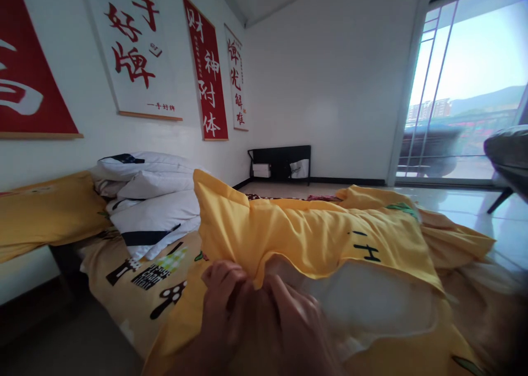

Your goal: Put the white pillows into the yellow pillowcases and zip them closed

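A yellow pillowcase lies in front of me with its opening gaping. Inside the opening shows a white pillow. My left hand is closed on the edge of the pillowcase, its fingers curled into the fabric. Right beside it, my right hand pinches the same edge at the left end of the opening. The cloth bunches between the two hands. Both thumbs are partly hidden.
White pillows are stacked at the left on a patterned bedsheet. Another yellow pillow lies at the far left. More yellow fabric spreads to the right. A low black rack stands by the back wall, and a dark chair at the right.
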Motion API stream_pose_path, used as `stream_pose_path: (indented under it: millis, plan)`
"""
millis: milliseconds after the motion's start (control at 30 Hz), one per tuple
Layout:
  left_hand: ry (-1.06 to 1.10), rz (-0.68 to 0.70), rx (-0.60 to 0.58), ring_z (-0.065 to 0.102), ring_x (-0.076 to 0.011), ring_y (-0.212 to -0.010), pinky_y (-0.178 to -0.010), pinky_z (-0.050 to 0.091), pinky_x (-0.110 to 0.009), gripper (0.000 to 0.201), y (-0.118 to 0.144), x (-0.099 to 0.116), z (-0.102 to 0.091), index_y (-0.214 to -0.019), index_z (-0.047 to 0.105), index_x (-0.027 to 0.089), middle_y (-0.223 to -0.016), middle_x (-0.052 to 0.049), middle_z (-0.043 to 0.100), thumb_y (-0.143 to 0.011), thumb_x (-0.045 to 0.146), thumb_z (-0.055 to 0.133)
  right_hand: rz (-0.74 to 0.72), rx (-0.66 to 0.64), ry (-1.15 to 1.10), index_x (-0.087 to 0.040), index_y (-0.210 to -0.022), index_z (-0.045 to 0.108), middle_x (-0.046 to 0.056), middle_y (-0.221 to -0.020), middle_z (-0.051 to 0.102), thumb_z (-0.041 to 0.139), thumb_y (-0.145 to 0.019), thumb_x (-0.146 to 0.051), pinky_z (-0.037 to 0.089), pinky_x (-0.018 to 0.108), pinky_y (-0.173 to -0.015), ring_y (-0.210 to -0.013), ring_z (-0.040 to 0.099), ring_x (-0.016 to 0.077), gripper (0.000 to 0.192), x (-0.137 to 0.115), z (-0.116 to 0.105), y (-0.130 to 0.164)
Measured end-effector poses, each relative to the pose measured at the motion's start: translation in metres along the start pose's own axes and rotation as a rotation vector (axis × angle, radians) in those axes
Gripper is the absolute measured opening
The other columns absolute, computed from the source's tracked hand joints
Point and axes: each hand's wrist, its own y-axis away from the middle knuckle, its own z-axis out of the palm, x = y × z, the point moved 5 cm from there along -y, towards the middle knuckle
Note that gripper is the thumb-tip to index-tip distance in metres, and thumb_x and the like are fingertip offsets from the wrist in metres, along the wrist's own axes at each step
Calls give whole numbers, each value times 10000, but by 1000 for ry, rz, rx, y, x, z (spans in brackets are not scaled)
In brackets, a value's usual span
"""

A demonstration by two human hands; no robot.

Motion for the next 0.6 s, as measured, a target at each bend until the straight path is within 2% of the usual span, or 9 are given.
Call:
stream_pose_path:
  millis: [100,233,333,467,600]
  plan:
    - [-7,-24,-6,484,-153,-796,-746,316,-311,134,0,0,2,-805,505,198,-795,-10,544,-906,124,456,38,21,-14,-219,-681,413,-30,-524,544,401,-864,-196,275,229,-436,-418,492,100,185,3,-1,1]
    - [17,-60,-16,481,-158,-765,-719,332,-313,176,-1,-1,4,-770,496,195,-757,-19,536,-927,157,425,129,-108,-203,-205,-662,442,-51,-511,511,440,-846,-161,275,200,-434,-423,451,71,188,12,-1,-5]
    - [51,-81,-97,493,-168,-787,-740,351,-318,185,-3,-3,6,-816,521,198,-787,-30,565,-949,199,394,173,-135,-316,-201,-638,440,-56,-528,491,478,-826,-139,302,172,-449,-460,450,62,201,16,-3,-10]
    - [48,-72,-183,488,-171,-816,-771,349,-325,172,-5,-6,5,-828,540,201,-820,-30,579,-947,224,418,128,-97,-312,-204,-633,404,-59,-527,468,457,-857,-148,292,177,-441,-449,414,58,237,11,-4,-11]
    - [156,-103,-155,485,-162,-771,-727,359,-313,205,-5,-8,4,-778,515,197,-769,-25,551,-951,241,414,95,-133,-296,-203,-658,425,-56,-545,504,452,-867,-138,291,180,-445,-457,433,59,220,7,-2,-9]
